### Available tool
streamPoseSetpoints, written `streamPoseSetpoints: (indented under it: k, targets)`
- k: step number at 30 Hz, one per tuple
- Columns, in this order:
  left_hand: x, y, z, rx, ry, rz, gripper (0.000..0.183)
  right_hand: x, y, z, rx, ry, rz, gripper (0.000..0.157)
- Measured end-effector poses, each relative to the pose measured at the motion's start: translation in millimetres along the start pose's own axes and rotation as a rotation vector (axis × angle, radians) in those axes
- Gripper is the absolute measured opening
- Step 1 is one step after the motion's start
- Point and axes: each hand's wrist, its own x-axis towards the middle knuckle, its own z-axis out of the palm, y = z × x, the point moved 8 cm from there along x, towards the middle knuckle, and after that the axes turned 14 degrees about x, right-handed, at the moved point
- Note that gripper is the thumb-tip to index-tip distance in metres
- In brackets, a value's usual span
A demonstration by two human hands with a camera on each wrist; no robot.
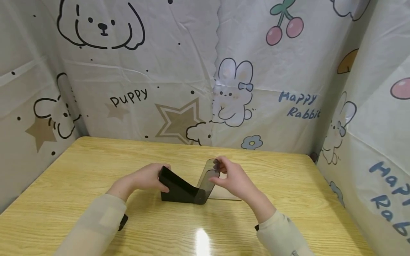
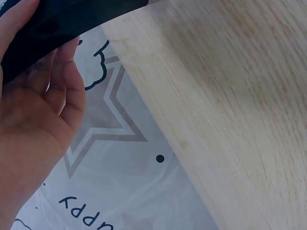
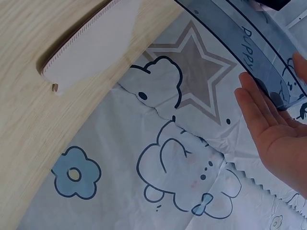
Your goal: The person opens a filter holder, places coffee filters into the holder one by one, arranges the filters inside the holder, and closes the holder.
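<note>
A black wedge-sided box sits on the table with its smoky see-through lid swung up at the right end. My left hand grips the box's raised left end, thumb on the near side. In the left wrist view, curled fingers of the left hand lie under the dark box. My right hand holds the free end of the lid between thumb and fingers. The right wrist view shows the clear lid against the fingers of the right hand. The box's inside is hidden.
A pale pouch with a zipper edge lies flat on the wooden table, behind the lid and partly covered by the right hand in the head view. Printed cloth hangs along the table's back and sides.
</note>
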Motion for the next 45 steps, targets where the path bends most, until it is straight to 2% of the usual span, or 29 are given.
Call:
streamPoseSetpoints:
  k: [7,12,20,26,37,45]
  targets:
    - [0.4,0.4,0.5,-0.001,-0.017,-0.008,0.035,-1.5,6.9,-5.7,0.003,-0.009,0.028,0.043]
    - [-1.0,0.3,1.8,-0.033,-0.051,-0.013,0.022,-3.6,12.0,-11.0,-0.007,-0.018,0.057,0.043]
    - [-0.9,1.4,2.2,-0.042,-0.057,-0.022,0.019,-6.5,20.9,-16.5,-0.024,-0.046,0.065,0.047]
    - [-1.4,1.4,3.6,-0.066,-0.06,-0.021,0.018,-11.0,30.6,-21.1,-0.008,-0.065,0.075,0.044]
    - [-1.4,-0.3,3.4,-0.067,-0.053,-0.031,0.022,-19.1,52.2,-28.1,0.001,-0.056,0.111,0.043]
    - [0.2,-1.5,5.9,-0.058,-0.058,-0.021,0.02,-23.2,57.4,-28.3,0.006,-0.043,0.126,0.044]
